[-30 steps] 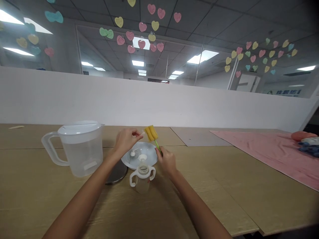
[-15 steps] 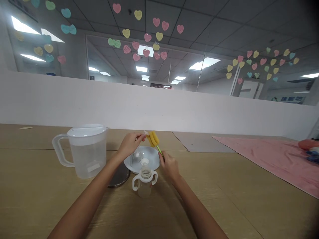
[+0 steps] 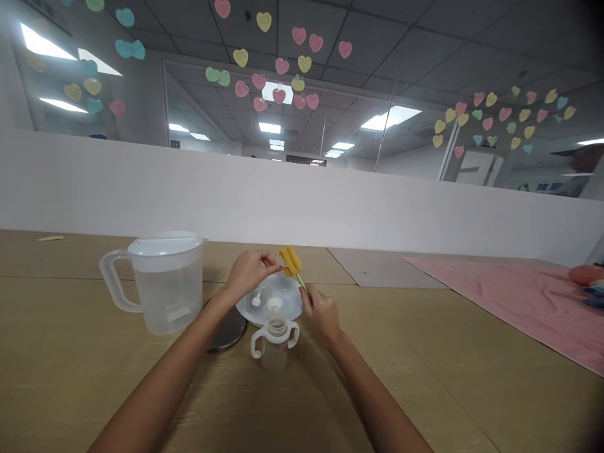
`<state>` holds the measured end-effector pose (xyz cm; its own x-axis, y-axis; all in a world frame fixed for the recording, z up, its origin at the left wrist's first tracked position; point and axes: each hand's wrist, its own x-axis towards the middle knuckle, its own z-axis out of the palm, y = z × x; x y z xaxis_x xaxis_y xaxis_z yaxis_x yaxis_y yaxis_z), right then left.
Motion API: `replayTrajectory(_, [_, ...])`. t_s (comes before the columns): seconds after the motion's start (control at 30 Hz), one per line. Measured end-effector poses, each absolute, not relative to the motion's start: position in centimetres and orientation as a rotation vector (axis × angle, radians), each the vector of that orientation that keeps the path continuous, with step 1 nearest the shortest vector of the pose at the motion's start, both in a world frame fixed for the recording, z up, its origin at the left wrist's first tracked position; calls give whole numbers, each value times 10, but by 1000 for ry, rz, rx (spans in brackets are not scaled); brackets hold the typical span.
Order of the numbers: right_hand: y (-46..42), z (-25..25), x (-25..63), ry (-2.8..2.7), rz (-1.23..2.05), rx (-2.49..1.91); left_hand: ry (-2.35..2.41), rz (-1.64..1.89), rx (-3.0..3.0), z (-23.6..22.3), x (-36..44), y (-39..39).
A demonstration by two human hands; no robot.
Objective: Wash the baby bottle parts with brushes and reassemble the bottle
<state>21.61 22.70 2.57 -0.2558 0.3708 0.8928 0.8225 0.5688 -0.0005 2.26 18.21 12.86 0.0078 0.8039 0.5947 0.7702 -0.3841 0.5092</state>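
My right hand [image 3: 322,316] grips the green handle of a sponge brush [image 3: 292,260], its yellow head tilted up. Pinched in the fingers of my left hand [image 3: 251,274] is a small translucent piece [image 3: 280,260], held against the left side of the sponge; its exact kind is too small to make out. Below both hands sits a pale bowl [image 3: 293,306] holding small white parts [image 3: 256,300]. In front of it a clear baby bottle [image 3: 274,355] stands upright and uncapped, with a white two-handled collar [image 3: 277,333].
A large lidded clear plastic jug [image 3: 167,292] stands on the left. Partly behind my left forearm lies a dark round lid or plate [image 3: 228,332]. A pink cloth [image 3: 509,299] covers the right of the table, and a white low wall [image 3: 302,201] with glass above borders the back.
My left hand has shifted slightly right, bringing the translucent piece against the sponge. A white part in the bowl shows more clearly. A person appears behind the glass at far right.
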Motion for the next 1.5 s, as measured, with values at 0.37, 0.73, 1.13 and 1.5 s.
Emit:
replayTrajectory(0.37, [228, 24, 216, -1865, -584, -956, 1439, 1148, 2255, 134, 18, 177])
replayTrajectory(0.73, [228, 24, 215, -1892, -444, -1020, 1568, 1179, 2255, 132, 19, 180])
replayTrajectory(1.13, [216, 45, 220, -1925, -337, -1438, 1720, 1087, 2271, 135, 24, 176])
replayTrajectory(1.5, [226, 39, 222, -1898, -434, -1476, 2402, 393, 2305, 145, -11, 165])
